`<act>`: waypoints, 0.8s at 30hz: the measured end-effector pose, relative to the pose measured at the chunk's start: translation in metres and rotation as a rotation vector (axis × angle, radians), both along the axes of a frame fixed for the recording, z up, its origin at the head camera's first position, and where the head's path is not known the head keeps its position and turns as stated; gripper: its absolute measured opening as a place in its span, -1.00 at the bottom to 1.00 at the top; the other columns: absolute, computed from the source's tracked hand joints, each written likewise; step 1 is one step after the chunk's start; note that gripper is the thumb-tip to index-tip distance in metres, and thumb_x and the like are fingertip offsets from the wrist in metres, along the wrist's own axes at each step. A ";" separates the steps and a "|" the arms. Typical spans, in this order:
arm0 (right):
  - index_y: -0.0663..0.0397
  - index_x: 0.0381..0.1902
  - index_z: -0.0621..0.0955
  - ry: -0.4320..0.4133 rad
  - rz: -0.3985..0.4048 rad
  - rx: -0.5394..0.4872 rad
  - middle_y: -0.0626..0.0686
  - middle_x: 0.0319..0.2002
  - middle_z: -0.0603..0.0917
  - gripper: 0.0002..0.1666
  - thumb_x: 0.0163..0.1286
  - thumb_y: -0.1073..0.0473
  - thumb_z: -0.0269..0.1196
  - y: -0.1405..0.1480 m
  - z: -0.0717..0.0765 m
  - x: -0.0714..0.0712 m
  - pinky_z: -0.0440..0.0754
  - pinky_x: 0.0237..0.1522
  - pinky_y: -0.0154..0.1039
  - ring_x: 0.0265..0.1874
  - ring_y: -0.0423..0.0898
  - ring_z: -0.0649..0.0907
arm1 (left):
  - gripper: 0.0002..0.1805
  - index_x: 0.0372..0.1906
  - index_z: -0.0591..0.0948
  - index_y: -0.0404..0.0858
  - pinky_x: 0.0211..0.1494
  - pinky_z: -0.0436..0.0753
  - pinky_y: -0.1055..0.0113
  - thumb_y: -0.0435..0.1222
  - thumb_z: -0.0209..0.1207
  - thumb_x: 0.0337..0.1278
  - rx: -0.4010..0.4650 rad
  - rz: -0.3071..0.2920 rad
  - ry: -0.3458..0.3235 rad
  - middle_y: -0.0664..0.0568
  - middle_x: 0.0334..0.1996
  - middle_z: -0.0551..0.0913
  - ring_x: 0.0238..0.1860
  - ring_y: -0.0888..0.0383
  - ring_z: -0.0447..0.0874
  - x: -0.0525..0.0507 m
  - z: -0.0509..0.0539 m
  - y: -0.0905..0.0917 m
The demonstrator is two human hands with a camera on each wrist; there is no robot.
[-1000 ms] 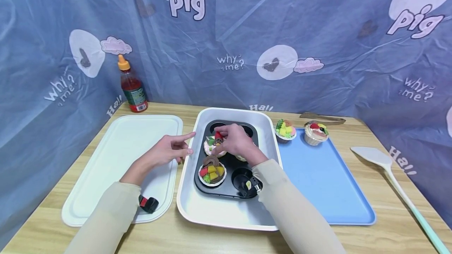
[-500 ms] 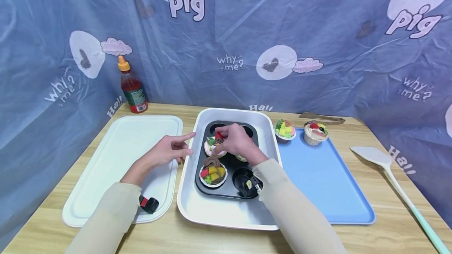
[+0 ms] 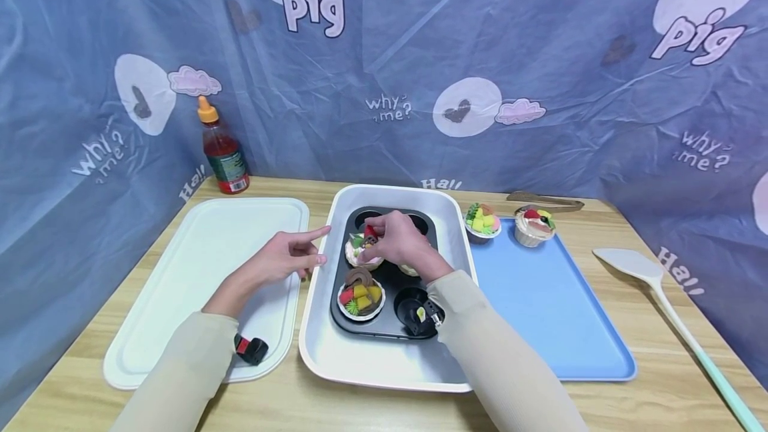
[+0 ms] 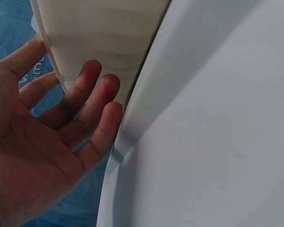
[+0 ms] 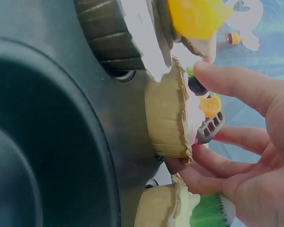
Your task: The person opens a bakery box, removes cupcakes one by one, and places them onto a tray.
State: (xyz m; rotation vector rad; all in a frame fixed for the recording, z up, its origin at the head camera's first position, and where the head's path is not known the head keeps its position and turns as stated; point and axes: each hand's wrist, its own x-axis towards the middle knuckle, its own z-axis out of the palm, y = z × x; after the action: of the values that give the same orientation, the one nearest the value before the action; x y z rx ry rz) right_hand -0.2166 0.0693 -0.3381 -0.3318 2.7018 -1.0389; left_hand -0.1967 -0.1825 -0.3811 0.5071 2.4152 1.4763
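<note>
Your right hand (image 3: 403, 240) is at the middle of the head frame, narrow, thumb and fingers curled round the pink-topped cupcake (image 3: 355, 253). That cupcake sits in the middle left well of the dark muffin pan (image 3: 390, 289). Right wrist view: its tan paper cup is mid-frame, thumb at the top by the blackberry, other fingers lower down; an orange segment and a brown waffle piece show on the pink cream.

Your left hand (image 3: 281, 259) is left of centre, holding nothing, fingers loosely spread, index and thumb reaching to the left rim of the white bin (image 3: 372, 362). Can't tell if they press on it.

The pan lies inside that bin. Chocolate cupcake (image 3: 361, 299) with yellow and red chunks: lower left well. Another cupcake (image 3: 409, 271): middle right well, mostly hidden under your right hand.

Right of the bin: blue tray (image 3: 546, 312), with a dark-cup cupcake (image 3: 482, 222) at its upper left corner and a cream cupcake (image 3: 533, 229) at its upper right. Tongs (image 3: 540, 199) lie behind them; spatula (image 3: 636, 269) at far right.

Left side: white board (image 3: 210, 245) under your left forearm, sauce bottle (image 3: 226, 160) upright at upper left. Wooden table (image 3: 336, 412) below, blue printed backdrop (image 3: 390, 39) behind.
</note>
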 end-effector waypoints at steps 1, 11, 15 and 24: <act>0.00 0.34 0.57 0.001 -0.001 0.002 0.07 0.13 0.72 -0.07 -0.06 0.09 0.64 0.000 0.000 0.000 0.59 0.24 -0.10 0.18 -0.10 0.66 | -0.29 0.49 0.35 -0.26 -0.36 0.71 0.26 -0.24 0.31 0.30 -0.003 -0.001 0.001 -0.08 -0.33 0.68 -0.46 0.11 0.64 0.000 0.000 0.000; 0.02 0.33 0.58 -0.008 -0.023 -0.010 0.06 0.11 0.74 -0.10 -0.03 0.09 0.63 -0.001 0.000 0.000 0.59 0.25 -0.09 0.16 -0.09 0.67 | -0.30 0.49 0.35 -0.26 -0.36 0.71 0.26 -0.24 0.31 0.30 0.003 -0.009 0.011 -0.08 -0.33 0.68 -0.46 0.11 0.62 0.000 0.000 -0.001; 0.04 0.32 0.59 -0.006 -0.021 -0.021 0.06 0.10 0.74 -0.11 -0.03 0.09 0.63 0.000 0.001 0.000 0.59 0.25 -0.10 0.16 -0.08 0.68 | -0.30 0.49 0.35 -0.25 -0.36 0.71 0.26 -0.23 0.30 0.30 0.002 -0.006 0.010 -0.07 -0.33 0.68 -0.45 0.11 0.62 0.000 -0.001 -0.001; 0.10 0.29 0.61 -0.007 -0.006 -0.061 0.10 0.08 0.75 -0.15 -0.02 0.15 0.62 0.001 0.001 0.000 0.60 0.24 -0.12 0.15 -0.06 0.68 | -0.30 0.49 0.36 -0.22 -0.35 0.71 0.25 -0.22 0.31 0.30 -0.013 0.006 0.001 -0.06 -0.31 0.68 -0.44 0.08 0.62 0.000 0.000 -0.001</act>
State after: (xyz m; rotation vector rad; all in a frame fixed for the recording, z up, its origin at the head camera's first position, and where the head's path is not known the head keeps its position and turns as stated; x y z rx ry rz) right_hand -0.2161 0.0705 -0.3374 -0.3309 2.6710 -1.1234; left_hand -0.1967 -0.1831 -0.3808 0.4987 2.4281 1.4616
